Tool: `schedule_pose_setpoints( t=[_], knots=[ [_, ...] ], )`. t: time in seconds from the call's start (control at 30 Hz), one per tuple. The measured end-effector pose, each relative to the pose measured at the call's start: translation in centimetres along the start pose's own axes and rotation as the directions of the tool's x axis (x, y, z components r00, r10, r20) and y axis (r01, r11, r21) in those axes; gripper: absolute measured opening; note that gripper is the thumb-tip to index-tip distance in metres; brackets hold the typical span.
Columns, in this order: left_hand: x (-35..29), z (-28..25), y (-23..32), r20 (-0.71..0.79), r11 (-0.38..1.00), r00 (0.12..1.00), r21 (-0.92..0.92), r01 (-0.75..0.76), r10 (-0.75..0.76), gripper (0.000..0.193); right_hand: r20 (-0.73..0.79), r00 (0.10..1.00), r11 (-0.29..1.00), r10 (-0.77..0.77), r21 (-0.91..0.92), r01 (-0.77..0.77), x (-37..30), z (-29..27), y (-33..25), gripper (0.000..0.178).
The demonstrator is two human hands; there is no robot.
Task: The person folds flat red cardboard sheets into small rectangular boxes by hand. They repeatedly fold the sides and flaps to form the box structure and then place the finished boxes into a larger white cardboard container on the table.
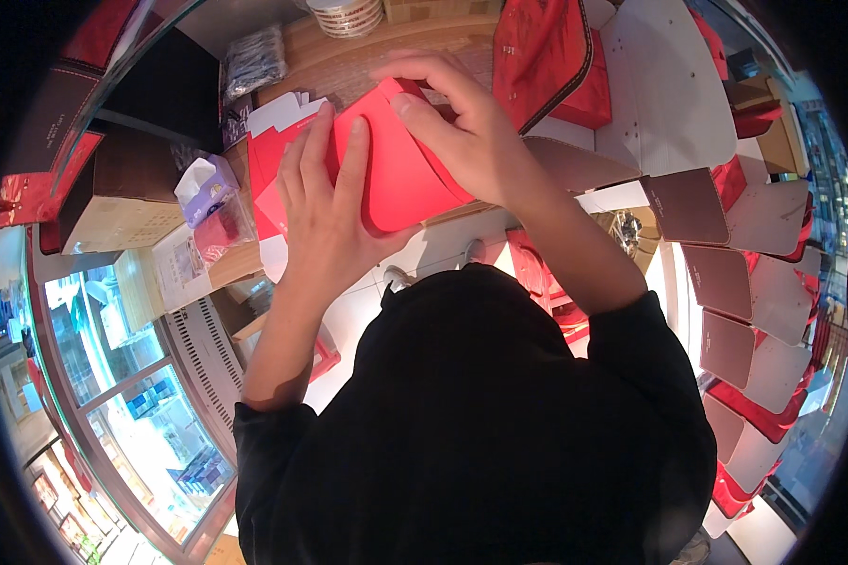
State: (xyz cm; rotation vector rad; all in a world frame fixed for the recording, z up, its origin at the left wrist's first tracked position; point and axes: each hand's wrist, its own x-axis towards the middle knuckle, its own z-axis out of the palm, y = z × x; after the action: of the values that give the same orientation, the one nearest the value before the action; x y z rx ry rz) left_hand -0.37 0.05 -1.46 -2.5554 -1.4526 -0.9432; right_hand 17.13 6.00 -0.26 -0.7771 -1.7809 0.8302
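"Starting with the biggest?"

"Yes. Seeing a wooden surface [339, 71] across the top of the view, lined with things toward its sides, likely to leave elbow room in the middle."

"Going down a size?"

"Taking the red bag [542, 56] on the right, near the right hand [481, 137], then the brown cardboard box [127, 188] well over on the left. Set apart from the work, perhaps just to be out of the way."

"Found the red carton [400, 179]?"

"Yes, at the near edge of the surface, under the right hand and the left hand [325, 221] together. Probably placed so close for an easy reach. Cannot tell how deep or how full."

"Anything smaller?"

"Spotting a purple-and-white box [205, 188] left of the left hand, then white tabbed pieces [283, 113] just beyond the carton, partly covered. Cannot tell whether joined to it."

"And the fingers?"

"On the left, spread wide over the red face, apparently to brace it. On the right, narrowed around the upper edge, thumb on the face and forefinger over the rim, seemingly to hold the fold firm."
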Motion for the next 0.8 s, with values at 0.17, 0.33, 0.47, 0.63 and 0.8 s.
schedule_pose_setpoints(
  t=[0.17,0.33,0.47,0.63,0.8],
  knots=[
    [0.2,0.2,-0.1,-0.096,0.999,0.994,-0.022,0.042,-0.044,0.109,0.1,0.994,0.98,-0.034,-0.194,0.053,-0.7,0.2,-1.4,0.047],
    [0.3,0.4,-0.1,-0.237,0.973,0.944,-0.017,0.231,-0.228,0.11,0.038,0.999,0.988,0.025,-0.151,-0.019,-1.8,0.4,-1.5,0.056],
    [0.2,0.0,0.1,-0.146,0.946,0.953,-0.229,0.229,-0.266,0.105,-0.014,0.994,0.99,-0.11,-0.091,0.108,-1.2,-0.1,-0.2,0.047],
    [1.7,-2.0,-1.9,-0.081,0.586,0.913,-0.789,0.187,-0.4,0.063,0.171,0.984,0.988,-0.058,0.153,0.032,-1.2,-1.6,-0.6,0.042],
    [1.9,-2.3,-2.5,-0.068,0.518,0.956,-0.85,0.095,-0.286,0.043,0.214,0.975,0.986,-0.059,0.162,0.025,-1.5,-1.8,-1.6,0.039]
  ],
)
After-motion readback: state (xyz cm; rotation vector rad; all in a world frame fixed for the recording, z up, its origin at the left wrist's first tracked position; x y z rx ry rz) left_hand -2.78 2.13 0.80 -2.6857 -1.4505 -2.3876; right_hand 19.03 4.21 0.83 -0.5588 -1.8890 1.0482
